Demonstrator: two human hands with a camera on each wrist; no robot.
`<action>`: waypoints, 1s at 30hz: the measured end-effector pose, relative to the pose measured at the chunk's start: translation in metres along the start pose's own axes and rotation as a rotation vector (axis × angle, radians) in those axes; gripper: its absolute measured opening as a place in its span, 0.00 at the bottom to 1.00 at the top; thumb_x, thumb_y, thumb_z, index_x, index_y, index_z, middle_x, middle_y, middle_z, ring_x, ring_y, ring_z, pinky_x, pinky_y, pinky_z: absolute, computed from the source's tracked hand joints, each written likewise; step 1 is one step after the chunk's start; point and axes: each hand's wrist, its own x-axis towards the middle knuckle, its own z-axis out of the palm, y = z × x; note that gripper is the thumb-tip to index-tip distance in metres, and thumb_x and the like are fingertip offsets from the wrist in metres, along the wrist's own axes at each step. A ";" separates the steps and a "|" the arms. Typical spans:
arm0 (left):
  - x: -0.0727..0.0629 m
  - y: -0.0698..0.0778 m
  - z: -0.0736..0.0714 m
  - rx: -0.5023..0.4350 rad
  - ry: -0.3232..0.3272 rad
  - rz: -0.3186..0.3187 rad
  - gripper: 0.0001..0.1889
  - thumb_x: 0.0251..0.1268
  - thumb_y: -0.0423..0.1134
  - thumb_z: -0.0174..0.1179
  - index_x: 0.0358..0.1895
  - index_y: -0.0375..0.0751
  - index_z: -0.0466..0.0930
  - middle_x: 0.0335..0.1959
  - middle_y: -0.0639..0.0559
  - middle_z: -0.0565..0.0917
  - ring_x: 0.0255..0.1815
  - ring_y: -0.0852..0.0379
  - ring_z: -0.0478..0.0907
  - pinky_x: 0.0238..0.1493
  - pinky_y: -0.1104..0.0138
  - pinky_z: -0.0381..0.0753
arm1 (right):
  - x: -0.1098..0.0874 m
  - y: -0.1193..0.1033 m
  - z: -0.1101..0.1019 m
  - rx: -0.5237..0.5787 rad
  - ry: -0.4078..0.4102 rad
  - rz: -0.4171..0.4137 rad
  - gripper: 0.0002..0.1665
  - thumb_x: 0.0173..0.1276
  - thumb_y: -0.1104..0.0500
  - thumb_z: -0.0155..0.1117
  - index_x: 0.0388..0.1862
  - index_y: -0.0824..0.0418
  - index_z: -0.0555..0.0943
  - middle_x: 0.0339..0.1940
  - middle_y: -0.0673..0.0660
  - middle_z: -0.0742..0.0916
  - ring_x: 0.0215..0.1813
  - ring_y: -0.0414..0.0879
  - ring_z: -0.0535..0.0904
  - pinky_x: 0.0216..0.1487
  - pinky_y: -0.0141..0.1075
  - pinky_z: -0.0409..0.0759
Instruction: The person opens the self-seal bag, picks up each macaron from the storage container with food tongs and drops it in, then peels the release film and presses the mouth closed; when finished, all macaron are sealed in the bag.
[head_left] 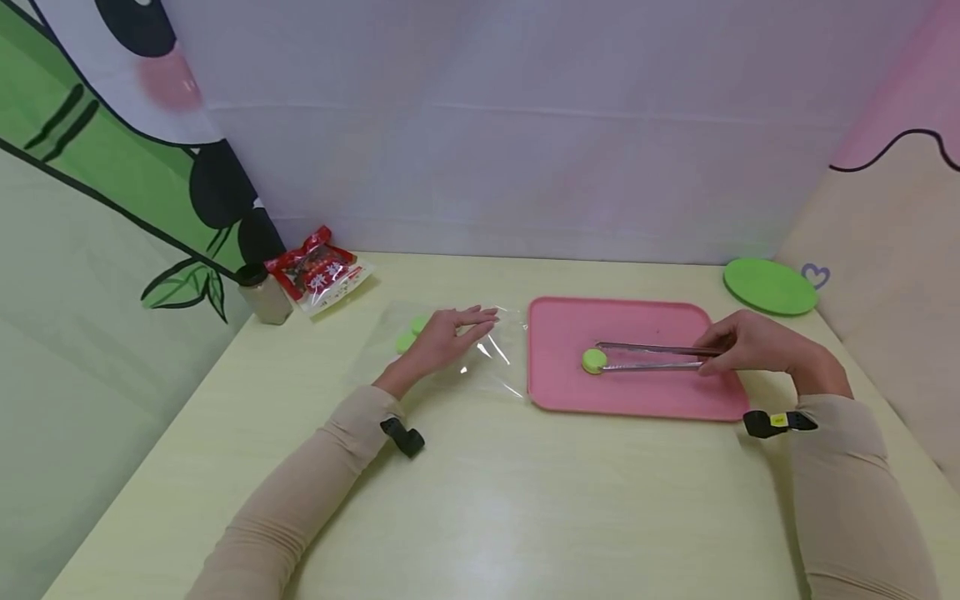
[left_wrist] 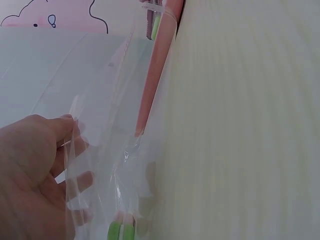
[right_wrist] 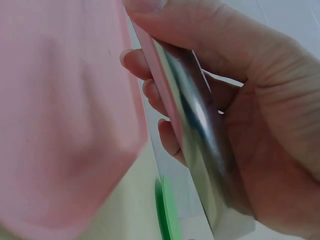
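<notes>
In the head view my right hand (head_left: 753, 346) holds metal tongs (head_left: 660, 366) over a pink tray (head_left: 637, 398). The tong tips are at a small round green macaron-like piece (head_left: 594, 361). The right wrist view shows thumb and fingers curled round the tongs' shiny body (right_wrist: 200, 117). My left hand (head_left: 444, 337) is at a transparent plastic bag (head_left: 495, 371) left of the tray. Seen from the left wrist, its thumb and fingers pinch the film (left_wrist: 75, 145) and raise it. Two more green pieces (head_left: 406, 342) lie in the bag, partly hidden by this hand.
A green round plate (head_left: 770, 286) lies at the table's back right corner. At the back left stand a dark-lidded jar (head_left: 266, 297) and a red-and-white snack packet (head_left: 318, 271). A cloth backdrop (head_left: 525, 167) hangs behind the table (head_left: 480, 517).
</notes>
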 end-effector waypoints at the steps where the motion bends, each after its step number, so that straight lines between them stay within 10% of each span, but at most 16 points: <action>1: 0.000 0.000 0.000 0.001 0.001 0.003 0.17 0.75 0.43 0.59 0.58 0.38 0.84 0.62 0.49 0.81 0.71 0.45 0.69 0.74 0.46 0.59 | 0.001 0.000 0.000 -0.001 -0.004 -0.001 0.19 0.55 0.61 0.81 0.44 0.68 0.87 0.33 0.55 0.90 0.33 0.41 0.84 0.35 0.30 0.82; 30: 0.001 -0.005 0.002 -0.033 0.005 0.017 0.16 0.75 0.44 0.59 0.57 0.39 0.84 0.61 0.50 0.81 0.71 0.41 0.68 0.74 0.42 0.53 | 0.011 -0.026 0.009 -0.084 0.102 -0.096 0.16 0.56 0.62 0.80 0.44 0.62 0.90 0.35 0.49 0.90 0.32 0.40 0.81 0.32 0.30 0.80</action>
